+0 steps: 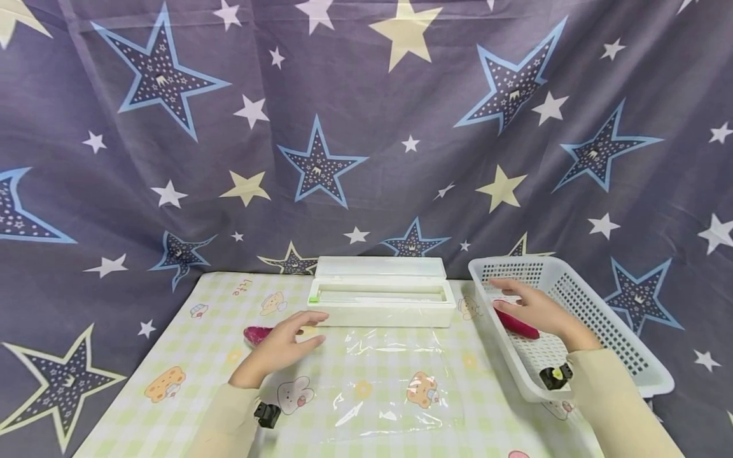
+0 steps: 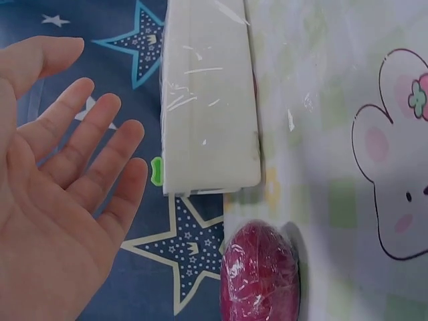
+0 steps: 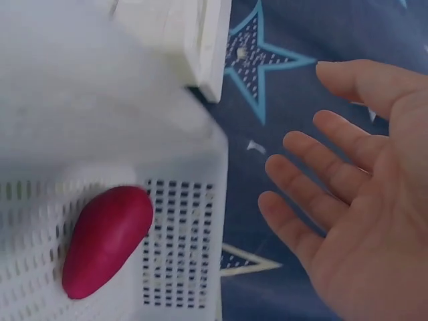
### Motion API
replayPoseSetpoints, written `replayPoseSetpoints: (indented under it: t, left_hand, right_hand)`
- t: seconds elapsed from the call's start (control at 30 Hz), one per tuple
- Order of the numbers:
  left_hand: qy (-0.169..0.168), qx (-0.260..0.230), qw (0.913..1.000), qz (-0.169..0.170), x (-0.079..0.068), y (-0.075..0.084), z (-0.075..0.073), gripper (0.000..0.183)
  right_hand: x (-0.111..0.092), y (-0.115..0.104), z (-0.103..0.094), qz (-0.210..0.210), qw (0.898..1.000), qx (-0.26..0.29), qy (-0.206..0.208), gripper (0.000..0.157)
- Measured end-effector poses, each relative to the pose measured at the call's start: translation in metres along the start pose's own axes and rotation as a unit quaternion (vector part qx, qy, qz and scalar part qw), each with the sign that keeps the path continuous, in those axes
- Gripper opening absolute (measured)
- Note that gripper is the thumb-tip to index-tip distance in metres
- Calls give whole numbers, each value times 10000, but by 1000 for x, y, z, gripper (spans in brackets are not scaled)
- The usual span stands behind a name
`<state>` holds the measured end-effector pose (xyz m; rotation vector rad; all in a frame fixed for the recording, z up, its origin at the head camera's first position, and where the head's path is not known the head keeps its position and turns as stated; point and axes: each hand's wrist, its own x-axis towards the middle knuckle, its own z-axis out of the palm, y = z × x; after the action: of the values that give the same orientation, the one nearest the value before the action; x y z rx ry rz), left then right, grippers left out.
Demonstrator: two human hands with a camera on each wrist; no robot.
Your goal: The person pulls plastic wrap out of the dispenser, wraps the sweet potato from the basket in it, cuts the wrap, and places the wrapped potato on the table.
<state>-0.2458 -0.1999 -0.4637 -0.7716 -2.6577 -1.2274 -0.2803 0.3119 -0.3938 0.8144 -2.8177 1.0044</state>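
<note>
My right hand [image 1: 538, 308] hovers over the white perforated basket [image 1: 601, 318], fingers spread loosely and holding nothing. Below it in the basket lies a smooth, dark pink, elongated vegetable [image 3: 108, 242], unwrapped. In the head view the hand partly covers this vegetable. My left hand [image 1: 283, 346] is held over the table with relaxed fingers, palm bare in the left wrist view. Beside it rests a similar pink vegetable [image 2: 259, 274] in clear plastic wrap. A white cling film dispenser [image 1: 380, 316] stands at the back, its lid [image 1: 380, 267] raised.
A sheet of clear cling film [image 1: 389, 394] stretches from the dispenser toward the front of the table. A small green slider [image 1: 313, 299] sits at the dispenser's left end. The checked tablecloth [image 1: 212, 356] reaches back to a dark star-patterned curtain [image 1: 343, 76].
</note>
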Motion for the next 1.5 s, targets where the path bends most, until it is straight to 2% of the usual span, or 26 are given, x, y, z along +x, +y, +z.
replayPoseSetpoints:
  t: [0.13,0.27,0.5,0.63,0.83,1.03,1.2,1.3,1.5]
  left_hand:
    - [95,9,9999,-68,-2,1,-2,40]
    - [132,-94,9998,-139,-4,-1,-2,38]
    - [187,-201,9992,-307,-8,-8,-5,36]
    - [245,-314,9987,-329,-11,-11,-8,34]
    - [331,-472,9980,-267,-16,-16,-14,31]
    - [356,-463,9970,-516,-22,-21,-22,32]
    - [523,-296,9957,-709,-29,-25,-28,30]
    - [570,-351,9955,-671,-32,-27,-31,29]
    - [523,-553,9949,-660,-36,-28,-35,28]
  right_hand:
    - [1,10,-5,197,9998,76,-39,51]
    - [1,23,-7,720,9974,75,-33,55]
    - [-1,60,3,1289,9914,238,-37,61]
    - [-5,77,11,1731,9842,367,-3,69]
    - [-11,93,15,2461,9673,592,-162,80]
    - [-14,105,17,2631,9614,750,-293,82]
    - [-14,109,19,2750,9561,743,-684,83]
    - [-13,109,21,2646,9582,703,-826,78]
    - [-13,107,22,2550,9621,520,-815,73]
